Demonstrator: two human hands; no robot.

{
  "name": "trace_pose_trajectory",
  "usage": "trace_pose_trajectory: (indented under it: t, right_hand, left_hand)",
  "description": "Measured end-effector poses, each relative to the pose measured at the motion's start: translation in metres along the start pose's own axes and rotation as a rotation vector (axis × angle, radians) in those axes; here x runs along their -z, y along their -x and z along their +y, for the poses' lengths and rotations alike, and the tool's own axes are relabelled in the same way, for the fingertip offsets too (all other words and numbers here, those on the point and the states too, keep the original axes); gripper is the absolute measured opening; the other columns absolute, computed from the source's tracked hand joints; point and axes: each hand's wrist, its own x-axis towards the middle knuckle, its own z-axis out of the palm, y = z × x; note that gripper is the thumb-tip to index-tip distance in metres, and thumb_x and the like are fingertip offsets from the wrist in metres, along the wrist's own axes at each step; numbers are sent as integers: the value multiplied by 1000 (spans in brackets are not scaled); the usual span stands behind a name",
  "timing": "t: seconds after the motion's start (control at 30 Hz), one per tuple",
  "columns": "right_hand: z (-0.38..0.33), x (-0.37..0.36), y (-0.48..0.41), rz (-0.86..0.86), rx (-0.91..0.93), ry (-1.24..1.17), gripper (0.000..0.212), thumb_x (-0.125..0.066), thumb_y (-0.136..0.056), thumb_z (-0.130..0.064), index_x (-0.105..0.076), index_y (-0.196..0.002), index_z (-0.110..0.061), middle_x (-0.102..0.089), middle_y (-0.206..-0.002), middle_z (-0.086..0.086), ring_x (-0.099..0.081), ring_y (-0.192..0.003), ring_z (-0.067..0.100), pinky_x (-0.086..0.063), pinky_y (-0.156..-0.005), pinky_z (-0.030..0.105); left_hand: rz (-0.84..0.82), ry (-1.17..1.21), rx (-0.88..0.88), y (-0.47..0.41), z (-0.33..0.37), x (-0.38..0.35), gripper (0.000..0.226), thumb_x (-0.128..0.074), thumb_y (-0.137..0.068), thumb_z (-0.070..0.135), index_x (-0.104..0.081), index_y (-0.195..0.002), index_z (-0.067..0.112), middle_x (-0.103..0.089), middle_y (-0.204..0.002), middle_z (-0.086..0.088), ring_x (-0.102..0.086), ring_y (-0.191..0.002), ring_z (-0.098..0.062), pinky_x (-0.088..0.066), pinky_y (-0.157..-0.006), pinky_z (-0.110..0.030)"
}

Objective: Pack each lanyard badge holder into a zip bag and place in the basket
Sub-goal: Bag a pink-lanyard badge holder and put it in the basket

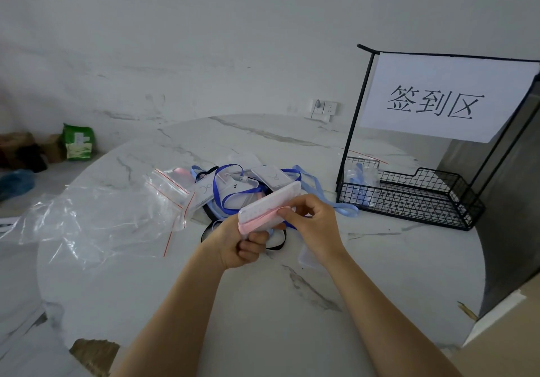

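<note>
The holder (270, 199) is hanging in the air just above the counter (263, 312), right in front of the pile (233, 186), and it is tilting up toward the right. Both hands are on it. The left hand (242, 242) is gripping its lower end from underneath, fingers (252, 249) curling tight and clamping on the holder together with the pink lanyard (260, 221), which is running along the holder's near edge. The right hand (312, 224) is working at the holder's right side, thumb and forefinger closing together and pinching the pink lanyard against the case. Its other fingers are curling in behind them and touching nothing that I can make out.

The pile behind is sprawling across the middle of the counter: more clear holders tangling with dark blue, light blue and black lanyards. Just left of it the zip bags (171, 191) with red seal lines are lying flat, and a big crumpled plastic sheet (87, 221) is spilling off the counter's left edge. A small clear piece (308, 259) is peeking out under the right wrist; I cannot tell what it is.

Over on the right, well apart from the hands, the black wire basket (409, 214) is sitting on the counter with one bagged holder (361, 180) and its light blue lanyard lying in the back left corner. A paper sign (447, 99) is hanging from the black frame rising above it.
</note>
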Motion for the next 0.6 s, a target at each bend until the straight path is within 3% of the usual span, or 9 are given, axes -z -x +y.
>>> trace_pose_trajectory:
  t: [0.1, 0.2, 0.27, 0.33, 0.4, 0.5, 0.6]
  right_hand:
    - [2, 0, -1, 32, 13, 15, 29, -77, -71, -8, -53, -79, -22, -48, -81, -2, -45, -64, -3, -40, -60, 8]
    - [4, 2, -4, 43, -28, -12, 53, -80, -67, -9, -43, -101, -25, -47, -105, -5, -50, -87, 3, -43, -69, 8]
    - [6, 6, -7, -30, -48, -44, 75, -80, -67, -8, -34, -121, -32, -43, -124, -3, -50, -107, 13, -47, -83, 16]
    - [8, 11, -9, -162, -83, -120, 90, -78, -69, -6, -24, -133, -39, -43, -132, -1, -49, -115, 16, -48, -92, 29]
    - [8, 14, -10, -271, -113, -173, 80, -73, -72, 0, -32, -129, -39, -51, -128, 0, -53, -110, 16, -51, -85, 27]
    - [7, 12, -8, -298, -144, -204, 50, -69, -74, 6, -56, -108, -28, -62, -104, -1, -57, -94, 14, -52, -75, 20]
    - [7, 10, -6, -279, -183, -246, 38, -67, -74, 8, -60, -95, -22, -64, -91, -2, -58, -85, 10, -52, -73, 22]
  left_hand:
    - [-20, 7, 29, 0, 0, 1, 56, -20, -94, 33, -67, -84, 4, -33, -39, 4, -27, -24, -1, -19, -25, -7]
    - [-31, -37, 47, 2, 1, 0, 44, -24, -89, 31, -60, -90, 5, -32, -39, 5, -26, -24, -1, -18, -26, -7]
    - [-34, -78, 66, 3, 2, -1, 41, -28, -84, 31, -59, -91, 6, -32, -38, 5, -26, -24, 0, -16, -27, -7]
    - [-27, -95, 91, 4, 1, -1, 52, -22, -90, 33, -66, -85, 5, -32, -37, 5, -26, -24, -1, -16, -28, -7]
    - [-24, -106, 110, 3, -1, 0, 66, -17, -94, 37, -73, -74, 6, -33, -37, 4, -26, -25, -1, -18, -28, -7]
    - [-3, -158, 116, 4, -2, 1, 73, -15, -95, 39, -74, -65, 9, -34, -37, 5, -26, -25, -1, -18, -28, -9]
    - [83, -201, 85, 7, -1, -2, 66, -17, -96, 37, -71, -72, 8, -38, -37, 2, -27, -26, -3, -18, -30, -9]
